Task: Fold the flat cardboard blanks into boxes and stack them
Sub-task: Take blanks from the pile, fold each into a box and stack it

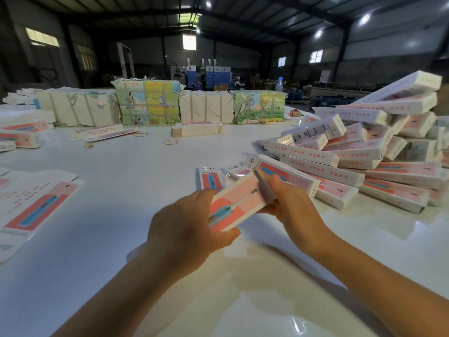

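Observation:
Both hands hold one pink and white box [234, 203] printed with a blue toothbrush, just above the white table [136, 166]. My left hand [187, 227] grips its near end, thumb underneath. At the far end, my right hand [289, 203] holds the box with fingers at an upright end flap [263, 188]. A heap of folded boxes [364, 152] covers the table's right side. One flat blank [38, 210] lies at the left.
Strapped bundles of blanks [148, 103] line the far edge of the table. A short stack of flat blanks [196, 130] and loose rubber bands [170, 142] lie mid-table. More blanks [21, 135] sit at far left. A bottle [279, 84] stands behind.

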`<state>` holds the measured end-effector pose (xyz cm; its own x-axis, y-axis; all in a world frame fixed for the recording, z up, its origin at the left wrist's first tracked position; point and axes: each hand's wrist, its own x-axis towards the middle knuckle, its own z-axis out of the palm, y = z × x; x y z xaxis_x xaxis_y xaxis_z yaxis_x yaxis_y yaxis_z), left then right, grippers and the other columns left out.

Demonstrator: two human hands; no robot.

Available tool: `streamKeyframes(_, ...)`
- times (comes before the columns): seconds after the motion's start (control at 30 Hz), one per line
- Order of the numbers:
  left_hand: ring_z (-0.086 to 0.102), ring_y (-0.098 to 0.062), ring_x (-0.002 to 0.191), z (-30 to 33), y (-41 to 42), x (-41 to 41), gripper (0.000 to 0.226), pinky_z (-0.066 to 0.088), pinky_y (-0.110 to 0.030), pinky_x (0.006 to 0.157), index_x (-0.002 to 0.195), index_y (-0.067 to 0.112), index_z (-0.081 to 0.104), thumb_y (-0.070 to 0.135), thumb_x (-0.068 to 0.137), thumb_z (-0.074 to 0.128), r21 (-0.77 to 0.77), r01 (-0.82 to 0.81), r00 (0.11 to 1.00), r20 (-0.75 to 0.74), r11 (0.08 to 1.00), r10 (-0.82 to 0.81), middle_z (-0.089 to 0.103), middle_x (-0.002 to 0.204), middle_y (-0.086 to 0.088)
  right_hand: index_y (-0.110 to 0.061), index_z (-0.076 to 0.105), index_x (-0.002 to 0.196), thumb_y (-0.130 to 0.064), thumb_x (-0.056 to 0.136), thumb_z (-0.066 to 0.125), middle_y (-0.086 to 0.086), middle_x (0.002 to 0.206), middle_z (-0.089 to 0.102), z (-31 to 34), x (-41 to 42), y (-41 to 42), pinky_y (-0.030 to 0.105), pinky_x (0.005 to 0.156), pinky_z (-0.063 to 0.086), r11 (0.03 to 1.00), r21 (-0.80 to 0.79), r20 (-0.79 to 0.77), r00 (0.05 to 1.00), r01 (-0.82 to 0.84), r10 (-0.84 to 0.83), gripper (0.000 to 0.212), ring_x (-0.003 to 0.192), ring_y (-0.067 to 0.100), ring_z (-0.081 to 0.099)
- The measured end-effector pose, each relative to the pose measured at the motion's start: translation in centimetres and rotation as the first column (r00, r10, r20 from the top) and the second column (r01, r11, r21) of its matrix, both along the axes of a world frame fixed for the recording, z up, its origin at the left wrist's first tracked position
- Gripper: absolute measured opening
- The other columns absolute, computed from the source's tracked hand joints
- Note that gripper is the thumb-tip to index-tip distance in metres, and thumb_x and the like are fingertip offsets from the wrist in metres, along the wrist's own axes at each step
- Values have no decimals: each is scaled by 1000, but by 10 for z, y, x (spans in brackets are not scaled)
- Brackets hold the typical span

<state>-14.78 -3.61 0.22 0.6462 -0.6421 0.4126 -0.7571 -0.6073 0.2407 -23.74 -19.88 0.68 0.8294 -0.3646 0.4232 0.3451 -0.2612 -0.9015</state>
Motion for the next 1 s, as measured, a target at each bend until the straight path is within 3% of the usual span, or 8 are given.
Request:
streamKeyframes(0.13, 58, -10, 90, 1, 0, 0, 69, 47, -18, 70, 124, 34, 39, 74, 69, 54, -9, -5, 999, 52, 1000, 6, 55, 119, 16, -17, 76, 91, -24, 83, 53, 7, 91, 74, -4, 4, -4, 25, 73, 56, 968, 232, 45, 995, -96, 88, 25, 90, 21, 71)
streamKeyframes(0.33, 59, -11, 95, 0, 0, 0, 74, 47, -19, 71, 130, 33, 38, 73, 70, 53, -11, 10, 996, 85, 1000, -9, 53, 126, 13, -29, 78, 91, -13, 98, 39, 2, 90, 74, -9, 5, -8, 23, 72, 54, 962, 247, 90, 991, -119, 99, 42, 86, 16, 70)
streamKeyframes(0.47, 60, -11, 90, 1, 1, 1, 75, 46, -21, 68, 128, 29, 43, 71, 69, 58, -29, 11, 993, 122, 1000, -7, 58, 120, 11, -23, 74, 96, -3, 99, 37, -4, 85, 74, -8, 3, -10, 19, 69, 53, 987, 153, 43, 998, -55, 49, 42, 81, 10, 70)
streamKeyframes(0.57, 63, -18, 65, 1, 2, -1, 71, 48, -28, 50, 109, 16, 62, 60, 56, 78, 3, 49, 985, 168, 999, -49, 69, 92, 0, -3, 70, 92, -3, 94, 37, -11, 72, 70, -9, 1, -10, 14, 64, 50, 984, -125, 18, 992, 125, -124, 33, 71, 4, 65)
streamKeyframes(0.63, 62, -20, 58, -1, 2, 0, 69, 45, -27, 45, 102, 13, 65, 56, 52, 82, -7, 59, 977, 207, 998, -57, 70, 84, -2, -21, 67, 87, -19, 87, 34, -11, 75, 68, -8, -4, -6, 19, 68, 50, 927, -318, 49, 980, 198, -192, 33, 77, 8, 63)
streamKeyframes(0.73, 64, -17, 75, -2, 0, -1, 78, 44, -22, 59, 118, 18, 57, 71, 61, 57, -31, 47, 989, 143, 998, -42, 67, 103, 2, -34, 55, 97, -36, 88, 34, -20, 79, 63, -7, -7, 3, 11, 65, 44, 832, -498, 81, 969, 244, -235, 23, 80, 2, 60)
streamKeyframes(0.9, 62, -15, 90, -2, -3, -5, 87, 48, -19, 69, 126, 26, 46, 78, 58, 35, -76, 42, 992, 119, 996, -33, 59, 117, 10, -40, 40, 118, -34, 88, 42, -18, 105, 60, -12, -4, 15, 13, 76, 45, 893, -418, 23, 985, 166, -172, 31, 97, 2, 58)
streamKeyframes(1.0, 62, -14, 92, -4, -2, -4, 81, 47, -19, 70, 127, 26, 45, 76, 64, 48, -74, 39, 992, 124, 996, -30, 59, 118, 10, -26, 38, 135, -32, 92, 47, -11, 117, 59, -12, -5, 15, 25, 90, 49, 903, -417, -1, 993, 107, -118, 44, 107, 6, 57)
